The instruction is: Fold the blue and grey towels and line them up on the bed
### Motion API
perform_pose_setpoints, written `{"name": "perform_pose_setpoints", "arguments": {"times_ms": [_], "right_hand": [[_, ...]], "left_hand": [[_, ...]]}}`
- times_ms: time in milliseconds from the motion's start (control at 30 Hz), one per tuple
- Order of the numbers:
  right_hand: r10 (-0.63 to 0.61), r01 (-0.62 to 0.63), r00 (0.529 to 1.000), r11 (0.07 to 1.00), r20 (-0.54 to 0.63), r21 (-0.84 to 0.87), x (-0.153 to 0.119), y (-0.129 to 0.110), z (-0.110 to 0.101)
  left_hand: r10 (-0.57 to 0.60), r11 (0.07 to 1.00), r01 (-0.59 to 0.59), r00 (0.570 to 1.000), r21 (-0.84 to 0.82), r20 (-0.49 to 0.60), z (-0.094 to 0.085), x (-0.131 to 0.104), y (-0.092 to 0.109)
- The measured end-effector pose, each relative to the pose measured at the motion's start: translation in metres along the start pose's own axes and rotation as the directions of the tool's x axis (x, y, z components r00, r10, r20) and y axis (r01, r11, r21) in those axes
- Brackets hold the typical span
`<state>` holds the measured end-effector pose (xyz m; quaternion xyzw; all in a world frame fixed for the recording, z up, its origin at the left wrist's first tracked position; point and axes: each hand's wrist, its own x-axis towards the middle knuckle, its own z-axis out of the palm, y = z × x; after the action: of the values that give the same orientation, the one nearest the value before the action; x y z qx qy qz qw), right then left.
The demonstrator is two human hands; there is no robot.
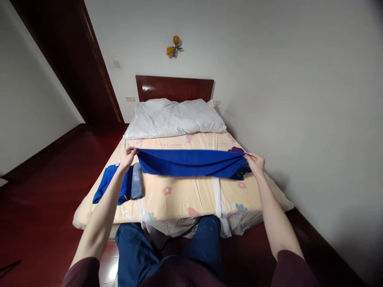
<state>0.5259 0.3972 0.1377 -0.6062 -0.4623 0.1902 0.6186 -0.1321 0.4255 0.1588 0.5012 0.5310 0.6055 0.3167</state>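
Note:
A long strip of blue cloth (191, 161) hangs stretched above the bed between my two hands, sagging a little along its lower edge. My left hand (127, 156) pinches its left upper corner, and my right hand (256, 162) pinches the right end. Whether the cloth is a towel or a garment I cannot tell. Below my left hand lies a folded blue garment (108, 181) on the bed, partly hidden by my forearm. Beside it sits a folded grey-blue cloth (137, 181) with pale lettering. Purple fabric (236, 150) shows behind the cloth near my right hand.
The bed (179, 201) has a yellow patterned sheet, with a white quilt (176, 117) bunched near the dark headboard (175, 88). My legs are at its front edge. A grey wall (314, 99) rises on the right, and dark red floor (50, 191) extends on the left.

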Motion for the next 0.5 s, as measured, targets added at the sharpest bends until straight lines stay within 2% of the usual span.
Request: {"name": "perform_pose_setpoints", "arguments": {"times_ms": [67,133,233,300,400,500], "right_hand": [[-0.061,0.068,0.993,0.996,-0.105,0.061,0.005,-0.003,-0.005],[-0.095,0.118,0.974,0.988,-0.206,0.103,0.003,0.000,-0.011],[-0.099,0.141,0.957,0.980,-0.271,0.143,-0.012,0.020,-0.017],[-0.072,0.112,0.969,0.980,-0.238,0.162,-0.030,0.043,-0.018],[0.050,-0.030,0.989,0.989,-0.140,0.142,-0.067,0.085,-0.017],[0.199,-0.192,0.975,0.978,-0.103,0.077,-0.107,0.128,-0.013]], "left_hand": [[0.142,0.989,-0.146,0.985,-0.038,-0.103,-0.001,0.006,0.003],[0.233,0.969,-0.244,0.957,-0.044,-0.175,-0.005,0.002,0.001],[0.264,0.963,-0.271,0.942,-0.004,-0.208,-0.012,-0.023,-0.016],[0.206,0.978,-0.193,0.956,0.079,-0.207,-0.015,-0.048,-0.036],[0.024,0.958,0.035,0.979,0.286,-0.202,-0.020,-0.088,-0.076],[-0.238,0.859,0.300,0.951,0.415,-0.196,-0.023,-0.125,-0.118]]}}
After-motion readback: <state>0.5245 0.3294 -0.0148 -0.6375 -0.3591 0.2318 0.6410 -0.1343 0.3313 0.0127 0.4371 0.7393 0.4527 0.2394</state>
